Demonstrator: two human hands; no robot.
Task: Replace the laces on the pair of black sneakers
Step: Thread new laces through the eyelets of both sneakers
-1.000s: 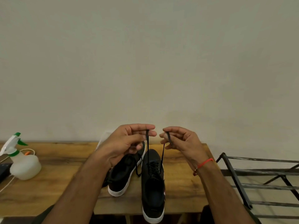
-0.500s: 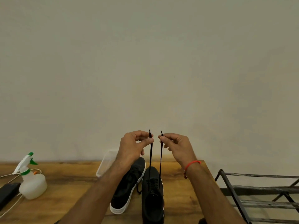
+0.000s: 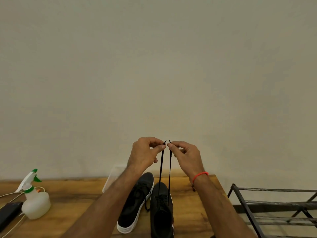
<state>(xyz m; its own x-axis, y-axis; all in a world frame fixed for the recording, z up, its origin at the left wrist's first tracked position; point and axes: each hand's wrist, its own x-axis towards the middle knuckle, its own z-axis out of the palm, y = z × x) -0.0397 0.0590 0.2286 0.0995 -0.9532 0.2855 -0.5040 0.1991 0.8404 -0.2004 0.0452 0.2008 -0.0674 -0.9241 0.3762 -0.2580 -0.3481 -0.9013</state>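
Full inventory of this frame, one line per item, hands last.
sneakers: 2, black with white soles, side by side at table centre
lace ends: 2, black, pulled taut up from the right sneaker
table: 1, wood, bottom of view
spray bottle: 1, white with green trigger, table left
cable: 1, pale, behind bottle
dark device: 1, black, far left edge
clear tub: 1, transparent, behind left forearm
rack: 1, dark metal, right of table
bracelet: 1, red, right wrist
left hand: pinching one lace end
right hand: pinching the other
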